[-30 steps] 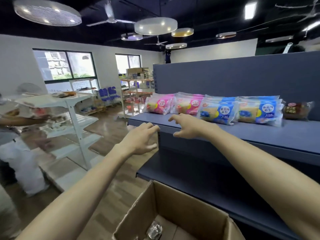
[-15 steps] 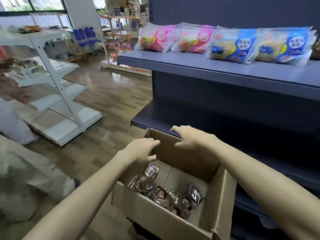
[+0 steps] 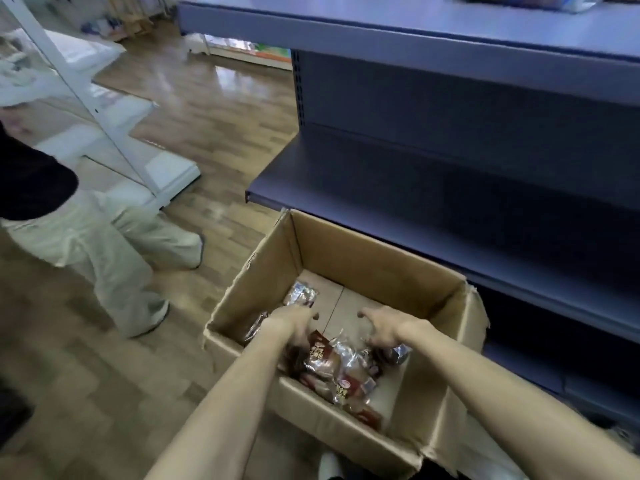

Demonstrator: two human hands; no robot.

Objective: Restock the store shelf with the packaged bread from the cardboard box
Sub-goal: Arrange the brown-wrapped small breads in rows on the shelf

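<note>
While both hands reach into the cardboard box (image 3: 349,258) at lower centre, left hand (image 3: 292,322) and right hand (image 3: 382,327) fingers curled over bread packets (image 3: 341,367), grip unclear, nearest packet's long axis running toward lower right.

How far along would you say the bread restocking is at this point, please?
Done: a few packages already lie at the back of the top shelf, barely in view. In hand: the left hand and right hand are down in the cardboard box, reaching among the brown bread packs; whether either grips one I cannot tell. Left: those packs, plus the bare lower shelf.
</note>
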